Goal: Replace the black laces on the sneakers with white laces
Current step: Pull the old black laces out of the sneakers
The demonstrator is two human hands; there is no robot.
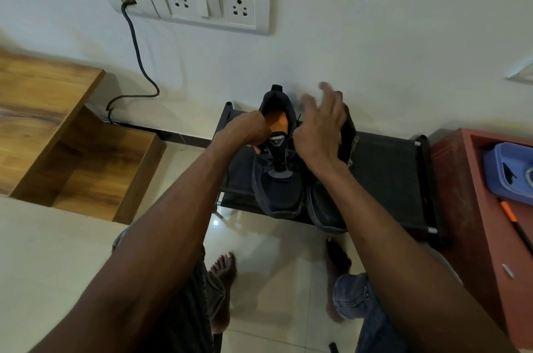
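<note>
Two dark sneakers stand side by side on a low black rack (389,168) against the wall, toes toward me. The left sneaker (278,188) shows an orange insole and black laces (279,161) down its front. My left hand (248,130) is closed at the left side of its collar, gripping the shoe's edge or a lace end. My right hand (321,125) hovers over the right sneaker (328,208) with fingers spread, blurred, and hides most of that shoe's top. No white laces are in view.
A wooden stepped unit (75,150) stands at left. A red cabinet (484,223) at right bears a blue container (507,171) and an orange-tipped pen (510,220). A cable (135,44) hangs from the wall socket plate (207,3). My bare feet rest on the tiled floor.
</note>
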